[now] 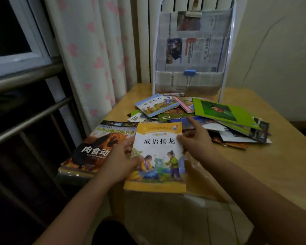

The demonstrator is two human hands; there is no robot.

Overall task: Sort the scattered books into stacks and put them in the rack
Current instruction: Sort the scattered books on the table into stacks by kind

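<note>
A yellow children's book [158, 156] with two cartoon children on its cover is held over the table's near edge. My left hand [121, 161] grips its left edge, thumb on the cover. My right hand [196, 138] holds its upper right edge with the thumb, index finger pointing away. To the left lies a dark book [97, 147] with a fiery cover on top of a small stack. Behind, several books lie scattered in a pile [201, 115], with a green book [221, 110] and a blue-edged book [157, 104] on top. The white rack [193, 50] stands at the back.
The wooden table [281, 156] has bare surface at the right. The rack's pockets hold newspapers, with a blue clip [189, 72] on the lower pocket. A curtain [95, 59] hangs at the left, beside metal rails [25, 121] and a window. A wall stands at the right.
</note>
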